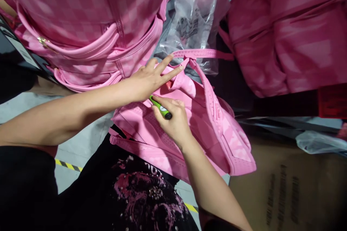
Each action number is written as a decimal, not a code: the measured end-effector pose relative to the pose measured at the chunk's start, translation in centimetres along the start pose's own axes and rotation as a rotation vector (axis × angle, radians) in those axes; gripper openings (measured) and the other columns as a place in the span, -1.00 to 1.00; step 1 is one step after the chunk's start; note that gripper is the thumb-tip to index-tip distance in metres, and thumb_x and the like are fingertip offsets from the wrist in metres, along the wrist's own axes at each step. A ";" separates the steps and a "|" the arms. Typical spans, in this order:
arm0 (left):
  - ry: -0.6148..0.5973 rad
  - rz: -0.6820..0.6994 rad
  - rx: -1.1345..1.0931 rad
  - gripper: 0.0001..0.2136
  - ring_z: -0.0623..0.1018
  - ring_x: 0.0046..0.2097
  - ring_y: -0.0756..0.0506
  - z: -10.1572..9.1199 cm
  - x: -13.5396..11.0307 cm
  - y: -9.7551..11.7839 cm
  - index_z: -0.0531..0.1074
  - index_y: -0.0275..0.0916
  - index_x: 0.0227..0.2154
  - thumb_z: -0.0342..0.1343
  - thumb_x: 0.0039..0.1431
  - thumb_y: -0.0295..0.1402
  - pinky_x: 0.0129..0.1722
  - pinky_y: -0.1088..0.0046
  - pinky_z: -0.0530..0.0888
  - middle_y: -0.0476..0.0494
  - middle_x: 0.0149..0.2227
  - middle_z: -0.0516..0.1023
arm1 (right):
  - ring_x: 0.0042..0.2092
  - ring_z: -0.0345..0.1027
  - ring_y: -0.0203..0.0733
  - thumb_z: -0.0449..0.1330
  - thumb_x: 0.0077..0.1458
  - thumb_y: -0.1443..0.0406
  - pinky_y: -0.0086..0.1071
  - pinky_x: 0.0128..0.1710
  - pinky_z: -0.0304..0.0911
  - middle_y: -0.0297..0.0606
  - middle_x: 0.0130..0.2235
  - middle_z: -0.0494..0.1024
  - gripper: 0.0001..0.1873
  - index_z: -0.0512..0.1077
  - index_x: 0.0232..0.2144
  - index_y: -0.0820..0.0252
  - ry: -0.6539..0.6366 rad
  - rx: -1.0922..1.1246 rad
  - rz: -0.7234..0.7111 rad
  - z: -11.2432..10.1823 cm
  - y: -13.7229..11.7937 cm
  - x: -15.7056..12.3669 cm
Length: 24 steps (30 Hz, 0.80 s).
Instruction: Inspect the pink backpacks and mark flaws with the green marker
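Observation:
A pink bag with perforated trim and straps lies across my lap, its inner side turned up. My left hand rests on the bag's upper part, fingers stretched out and spread. Just below it, my right hand is closed around a small tool with a green and black handle. The tool's working end points at the bag beneath my left hand and is hidden. Close to the left fingertips, a pink strap runs to the right. A small red spot shows beside the left fingers.
A large pink checkered bag stands at the upper left. More pink bags are piled at the right. A clear plastic bag lies between them. A cardboard box with printing stands lower right. Yellow-black tape marks the floor.

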<state>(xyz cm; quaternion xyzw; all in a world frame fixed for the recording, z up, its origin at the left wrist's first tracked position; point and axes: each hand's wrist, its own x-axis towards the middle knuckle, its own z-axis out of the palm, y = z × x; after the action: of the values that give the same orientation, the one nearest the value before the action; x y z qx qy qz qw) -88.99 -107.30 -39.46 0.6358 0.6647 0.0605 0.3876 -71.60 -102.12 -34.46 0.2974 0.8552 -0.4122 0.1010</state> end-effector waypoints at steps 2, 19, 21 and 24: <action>0.003 -0.003 0.006 0.04 0.06 0.35 -0.47 -0.1 0.0 0.1 -0.60 0.08 0.39 0.07 0.15 -0.60 0.18 -0.04 0.33 -0.32 0.47 -0.43 | -0.09 0.53 -0.09 0.18 0.22 0.28 -0.15 -0.02 0.16 -0.19 -0.12 0.68 -0.70 0.55 -0.02 0.18 0.004 -0.008 0.012 0.0 0.0 0.1; -0.038 -0.063 0.112 -0.09 0.21 0.27 -0.40 -1.3 -0.3 1.2 -0.32 -0.03 0.44 0.02 0.15 -0.66 0.07 0.07 0.43 -0.40 0.47 -0.34 | -0.05 0.55 -0.02 0.21 0.19 0.33 -0.08 0.00 0.24 -0.13 -0.06 0.67 -0.70 0.56 -0.03 0.20 -0.040 0.072 0.035 0.4 -0.2 1.0; -0.031 -0.061 0.095 -0.07 0.19 0.29 -0.40 -1.3 -0.5 1.2 -0.32 -0.02 0.44 0.06 0.14 -0.64 0.10 0.05 0.41 -0.39 0.48 -0.35 | -0.07 0.57 -0.06 0.22 0.19 0.32 -0.12 0.01 0.32 -0.13 -0.07 0.67 -0.73 0.57 -0.06 0.20 -0.096 0.219 0.012 -1.0 -1.0 1.0; 0.030 -0.034 0.053 -0.07 0.18 0.31 -0.36 -1.2 -1.3 1.2 -0.33 -0.01 0.44 0.02 0.13 -0.67 0.13 0.07 0.38 -0.38 0.48 -0.29 | 0.00 0.55 -0.11 0.20 0.21 0.30 -0.18 0.08 0.38 -0.20 -0.03 0.66 -0.80 0.60 -0.15 0.11 -0.087 0.350 -0.042 -6.4 -2.2 0.6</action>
<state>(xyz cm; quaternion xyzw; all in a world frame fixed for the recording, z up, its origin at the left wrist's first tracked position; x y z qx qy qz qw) -88.83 -107.71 -37.39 0.6335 0.6826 0.0456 0.3615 -72.94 -98.02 -29.25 0.2743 0.7711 -0.5695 0.0761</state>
